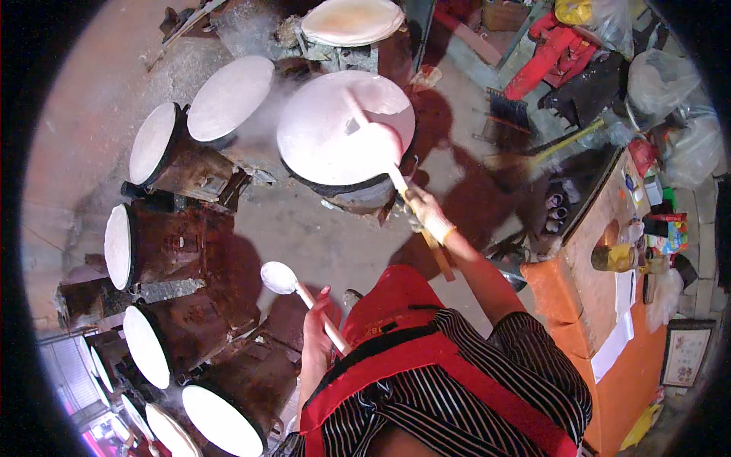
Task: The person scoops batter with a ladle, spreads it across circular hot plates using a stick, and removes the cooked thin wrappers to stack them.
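Note:
My right hand (428, 215), apparently in a pale glove with an orange cuff, is closed round the wooden handle of a long-handled batter spreader (397, 178). The spreader's head lies over a round griddle (304, 156) coated in white batter; glare blurs the head's outline. My left hand (316, 329), held low by my red apron (388, 305), grips the pale handle of a ladle (279, 278). Its round white bowl points away from me, apart from any griddle. The griddle sits on a rusty drum stove (358, 199) ahead of me.
More drum stoves with white-coated griddles (232, 97) curve round my left; another griddle (352, 21) stands behind. Steam drifts between them. To my right are an orange-sided table (563, 293) with jars and papers, a broom (567, 143), and plastic bags (662, 84).

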The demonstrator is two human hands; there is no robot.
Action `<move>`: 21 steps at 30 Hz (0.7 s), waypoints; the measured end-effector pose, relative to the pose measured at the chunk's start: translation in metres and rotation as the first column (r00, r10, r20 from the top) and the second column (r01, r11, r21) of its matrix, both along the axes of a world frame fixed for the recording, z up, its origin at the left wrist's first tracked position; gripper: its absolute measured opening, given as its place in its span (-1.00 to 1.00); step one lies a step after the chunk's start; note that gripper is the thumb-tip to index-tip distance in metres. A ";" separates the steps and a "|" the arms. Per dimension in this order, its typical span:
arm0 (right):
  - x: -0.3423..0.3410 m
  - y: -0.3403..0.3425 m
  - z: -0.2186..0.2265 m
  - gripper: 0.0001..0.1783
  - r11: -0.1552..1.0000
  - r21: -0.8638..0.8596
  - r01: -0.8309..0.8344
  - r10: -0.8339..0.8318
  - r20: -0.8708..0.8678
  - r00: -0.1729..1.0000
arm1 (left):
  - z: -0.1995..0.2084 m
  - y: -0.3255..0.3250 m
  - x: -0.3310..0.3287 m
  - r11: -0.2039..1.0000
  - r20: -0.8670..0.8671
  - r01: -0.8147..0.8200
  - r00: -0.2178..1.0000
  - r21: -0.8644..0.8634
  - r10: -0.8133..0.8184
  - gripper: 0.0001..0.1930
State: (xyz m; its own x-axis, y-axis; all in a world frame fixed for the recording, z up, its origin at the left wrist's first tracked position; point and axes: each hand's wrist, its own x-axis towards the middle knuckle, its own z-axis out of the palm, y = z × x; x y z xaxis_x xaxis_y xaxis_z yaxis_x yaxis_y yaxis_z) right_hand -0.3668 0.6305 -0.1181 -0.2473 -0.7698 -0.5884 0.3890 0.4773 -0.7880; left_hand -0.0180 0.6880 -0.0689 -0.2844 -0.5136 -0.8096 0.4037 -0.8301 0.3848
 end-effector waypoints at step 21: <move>-0.068 -0.101 -0.027 -0.58 0.877 -0.172 -0.450 0.266 -0.604 0.751 | 0.045 -0.014 -0.109 0.985 0.203 -0.048 0.976 -0.164 0.081 -0.83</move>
State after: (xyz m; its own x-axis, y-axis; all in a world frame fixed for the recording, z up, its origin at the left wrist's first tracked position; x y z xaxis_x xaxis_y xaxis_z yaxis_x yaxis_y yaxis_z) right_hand -0.4344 0.5292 -0.1454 -0.1243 -0.9766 -0.1758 -0.3037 0.2061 -0.9302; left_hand -0.1273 0.6742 -0.0238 -0.0802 -0.6509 -0.7549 0.3513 -0.7272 0.5897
